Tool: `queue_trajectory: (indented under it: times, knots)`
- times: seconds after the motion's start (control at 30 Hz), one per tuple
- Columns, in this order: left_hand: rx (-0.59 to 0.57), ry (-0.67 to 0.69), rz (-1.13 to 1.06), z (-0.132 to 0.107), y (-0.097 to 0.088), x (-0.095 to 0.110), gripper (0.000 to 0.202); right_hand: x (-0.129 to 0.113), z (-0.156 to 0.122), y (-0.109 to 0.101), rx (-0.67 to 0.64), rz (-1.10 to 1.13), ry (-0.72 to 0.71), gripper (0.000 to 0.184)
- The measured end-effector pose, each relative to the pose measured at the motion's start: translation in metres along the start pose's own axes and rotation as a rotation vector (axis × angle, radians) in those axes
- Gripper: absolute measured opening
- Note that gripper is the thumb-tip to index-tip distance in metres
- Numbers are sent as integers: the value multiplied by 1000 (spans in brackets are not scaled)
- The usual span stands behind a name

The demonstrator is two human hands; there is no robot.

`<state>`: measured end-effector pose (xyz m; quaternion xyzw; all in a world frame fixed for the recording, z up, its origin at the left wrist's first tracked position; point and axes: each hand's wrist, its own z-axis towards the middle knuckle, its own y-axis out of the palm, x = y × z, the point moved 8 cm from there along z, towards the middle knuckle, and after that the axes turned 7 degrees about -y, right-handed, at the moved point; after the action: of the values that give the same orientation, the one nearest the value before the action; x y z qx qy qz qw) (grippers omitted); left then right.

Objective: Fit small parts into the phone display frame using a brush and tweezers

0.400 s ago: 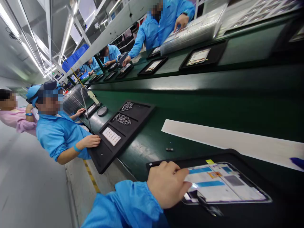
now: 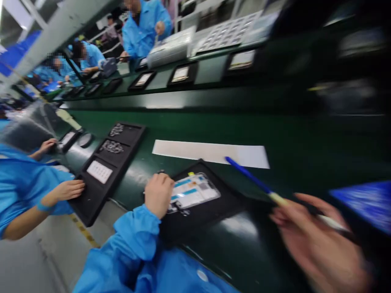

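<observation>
On my remote view, my right hand (image 2: 317,240) has its grip closed around a blue stick (image 2: 249,176). My left hand (image 2: 159,195) curls at one end of a flat device (image 2: 197,195) lying on a black tray (image 2: 207,213); I cannot tell whether that grip holds anything.

The device (image 2: 197,194) is whitish, crossed by two bright blue stripes, with an orange patch, a grey square and a yellow-green tab. Under the device, the tray (image 2: 207,213) is plain black, and the counter (image 2: 189,126) around it deep green with pale glare. Beyond the device, a paper strip (image 2: 195,150) is cream, turning white at its right end. Right of the device, a stick (image 2: 249,175) is blue, then pale yellow; farther right, a sheet (image 2: 366,203) is vivid blue. Left of the device, a black parts tray (image 2: 91,201) bears a white card (image 2: 99,171) with rows of greyish marks and clusters of silvery bits (image 2: 112,146).
</observation>
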<state>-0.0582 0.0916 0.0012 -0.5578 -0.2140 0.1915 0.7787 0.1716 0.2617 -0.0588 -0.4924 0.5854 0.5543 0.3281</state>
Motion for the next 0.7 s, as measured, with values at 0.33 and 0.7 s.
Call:
queue_trajectory:
  times: [0.33, 0.7]
  knots:
    - [187, 114, -102, -6, -20, 12, 12, -23, -1, 92, -205, 135, -29, 55]
    - [282, 115, -265, -49, -61, 36, 19, 11, -14, 147, -259, 22, -219, 47]
